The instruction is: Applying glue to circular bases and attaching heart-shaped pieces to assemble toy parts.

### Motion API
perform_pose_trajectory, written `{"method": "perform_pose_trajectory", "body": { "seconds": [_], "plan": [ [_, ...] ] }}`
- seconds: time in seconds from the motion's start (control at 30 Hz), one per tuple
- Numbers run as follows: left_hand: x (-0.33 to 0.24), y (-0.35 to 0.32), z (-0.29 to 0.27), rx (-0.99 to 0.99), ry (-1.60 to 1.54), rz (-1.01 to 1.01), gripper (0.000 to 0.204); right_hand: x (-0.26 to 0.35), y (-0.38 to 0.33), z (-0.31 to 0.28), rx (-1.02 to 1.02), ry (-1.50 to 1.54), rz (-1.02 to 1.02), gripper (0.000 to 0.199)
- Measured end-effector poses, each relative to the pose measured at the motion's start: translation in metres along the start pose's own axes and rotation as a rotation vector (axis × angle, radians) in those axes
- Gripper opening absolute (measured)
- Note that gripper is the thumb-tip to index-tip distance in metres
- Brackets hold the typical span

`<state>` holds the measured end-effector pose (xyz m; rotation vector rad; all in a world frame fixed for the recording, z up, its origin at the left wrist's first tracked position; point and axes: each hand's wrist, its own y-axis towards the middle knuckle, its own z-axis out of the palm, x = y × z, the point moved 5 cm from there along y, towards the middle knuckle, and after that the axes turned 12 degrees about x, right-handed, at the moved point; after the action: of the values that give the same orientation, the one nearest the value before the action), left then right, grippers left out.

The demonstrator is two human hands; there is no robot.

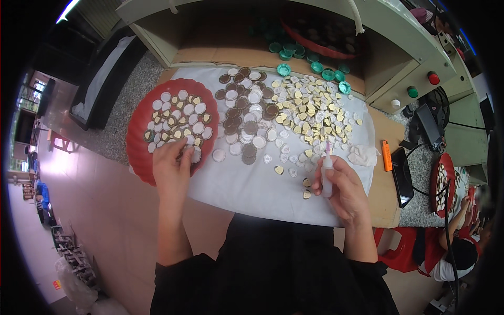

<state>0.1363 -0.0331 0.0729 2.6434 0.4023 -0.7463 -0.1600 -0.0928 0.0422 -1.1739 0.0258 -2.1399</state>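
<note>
My left hand [172, 167] rests on the near rim of a round red tray [137, 142], its fingertips on a small white round cap at the tray's edge. The tray holds several white caps and gold pieces. My right hand [340, 186] grips a small clear squeeze bottle [327, 173] with a thin pink nozzle pointing up, over the white cloth [247, 189]. Two gold heart-shaped pieces [306, 188] lie just left of that hand. A heap of gold and white heart pieces [310, 113] spreads across the cloth's far right.
Brown and white round caps [247, 113] lie in the cloth's middle. Green caps [315, 65] sit at the back by a second red tray [315, 44] inside a box. An orange lighter [387, 155], a crumpled tissue [362, 155] and a dark phone [402, 176] lie right. Another person [457, 247] works at lower right.
</note>
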Motion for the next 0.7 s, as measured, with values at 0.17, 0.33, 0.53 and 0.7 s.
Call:
{"method": "perform_pose_trajectory", "body": {
  "seconds": [0.17,0.33,0.53,0.7],
  "plan": [
    [-0.05,-0.008,0.035,0.089,0.051,0.254,0.021,0.001,-0.002,0.003,0.15,-0.113,-0.066,0.021],
    [-0.07,-0.014,0.075,0.205,0.252,0.272,0.028,-0.001,-0.004,-0.004,0.098,0.027,-0.002,0.025],
    [-0.061,-0.016,0.08,0.242,-0.137,0.216,0.016,0.001,-0.002,-0.009,0.008,0.069,-0.069,0.026],
    [-0.068,-0.035,0.107,0.691,-1.329,-0.278,0.027,-0.003,0.001,-0.023,0.006,0.194,-0.24,0.027]
  ]
}}
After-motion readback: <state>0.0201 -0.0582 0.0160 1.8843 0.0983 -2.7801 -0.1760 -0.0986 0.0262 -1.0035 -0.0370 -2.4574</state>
